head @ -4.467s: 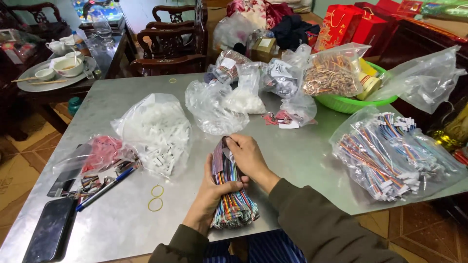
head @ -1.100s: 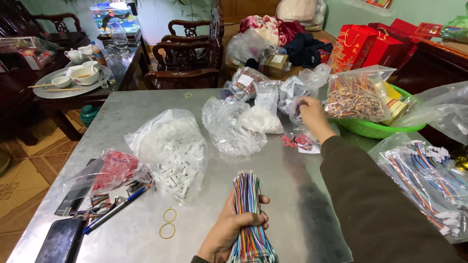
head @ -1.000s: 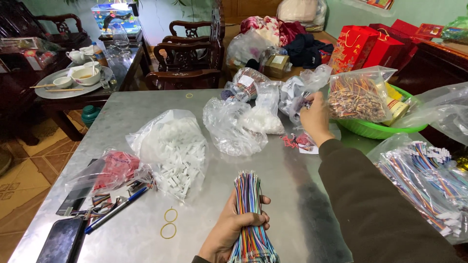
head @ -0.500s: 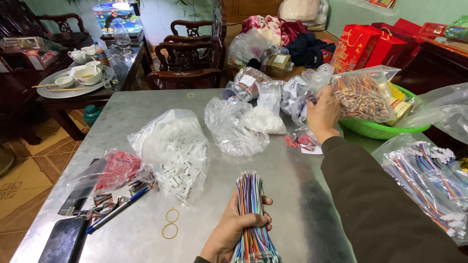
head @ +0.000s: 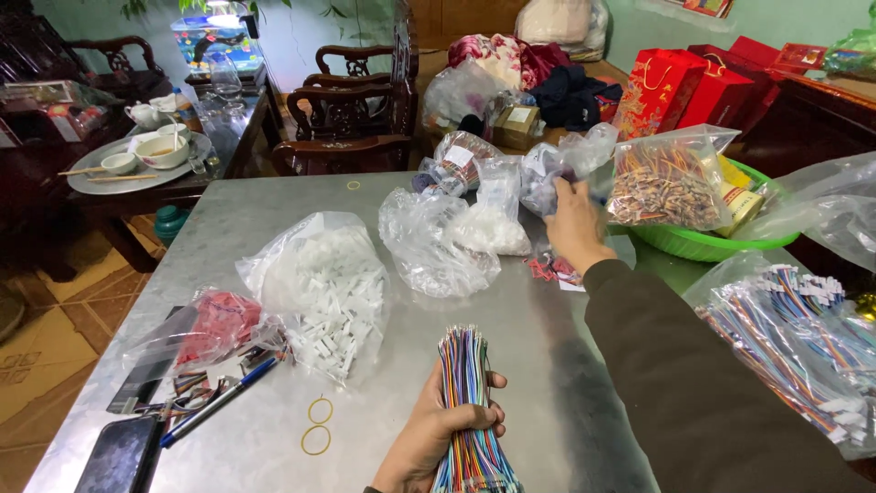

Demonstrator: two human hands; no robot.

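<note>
My left hand (head: 436, 434) grips a thick bundle of multicoloured wires (head: 466, 388) near the table's front edge, the wire ends pointing away from me. My right hand (head: 575, 224) reaches far across the grey metal table (head: 538, 365) and touches a clear plastic bag (head: 564, 164) at the back, fingers around its edge. Small red parts (head: 547, 269) lie on the table just below that hand. A bag of orange and brown pieces (head: 668, 181) leans right beside it.
A bag of white connectors (head: 324, 283), a crumpled clear bag (head: 438, 239), a bag of red parts (head: 212, 327), a blue pen (head: 219, 413), a phone (head: 119, 454) and two rubber bands (head: 318, 424) lie left. A green basin (head: 707, 242) and bagged wire harnesses (head: 794, 338) sit right. Chairs (head: 342, 128) stand behind.
My right hand left the wire bundle and reached out to the bags at the back of the table, then drifted slightly right. My left hand keeps the bundle still.
</note>
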